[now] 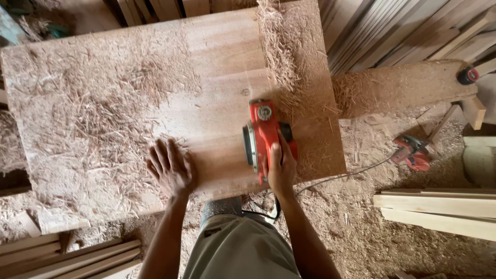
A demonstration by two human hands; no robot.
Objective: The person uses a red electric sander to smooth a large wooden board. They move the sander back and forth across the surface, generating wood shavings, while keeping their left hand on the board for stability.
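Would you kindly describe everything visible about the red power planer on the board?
The red power planer has a red plastic-looking body, a round metal knob at its front and a grey drum guard on its left side. It sits flat on the wide wooden board, near the shavings. The right hand grips its rear handle; a dark cord trails down behind it.

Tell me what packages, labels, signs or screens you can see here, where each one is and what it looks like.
No packages, signs or screens in view.
Round plate: on top of the red planer held by the right hand; small silver disc, possibly a label, too small to tell.
Left hand: flat on the board, nothing labelled near it.
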